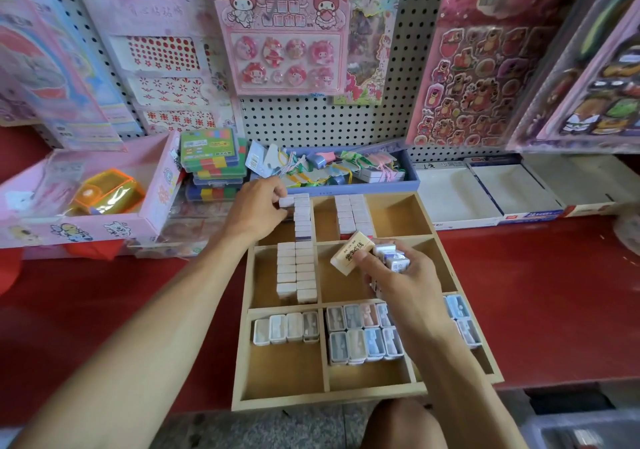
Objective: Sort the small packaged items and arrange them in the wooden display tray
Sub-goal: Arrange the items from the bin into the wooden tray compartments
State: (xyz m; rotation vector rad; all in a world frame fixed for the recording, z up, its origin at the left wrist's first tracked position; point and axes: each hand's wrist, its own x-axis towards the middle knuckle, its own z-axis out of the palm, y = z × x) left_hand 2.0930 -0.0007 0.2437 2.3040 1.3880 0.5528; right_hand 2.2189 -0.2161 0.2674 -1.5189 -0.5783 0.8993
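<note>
A pegboard (311,119) fills the top of the frame, hung with a pink character badge card (282,32) at upper centre and a bear sticker sheet (474,77) at upper right; below it, at centre, a blue tray (412,174) of corded trinkets lies just behind the wooden display tray (242,344), with a stack of coloured block cases (213,161) to its left and a pink cardboard box (152,213) holding an orange case at the left edge; white flat boxes (485,192) sit at right on the red surface (536,292).

The wooden display tray sits at centre frame, its long axis running from the bottom edge up toward the pegboard; rows of small white packets (296,268) stand in columns along that axis in the upper and middle left compartments; pastel cases (363,334) lie side by side in the lower compartments, partly hidden by the right forearm.

The left hand (256,209), over the upper left compartment, pinches one white packet (286,201) at the top of a column; the right hand (398,275), over the middle compartment, grips a bundle of small packages (393,256) and a cream box (351,252) tilted, its long axis pointing to the upper right.
</note>
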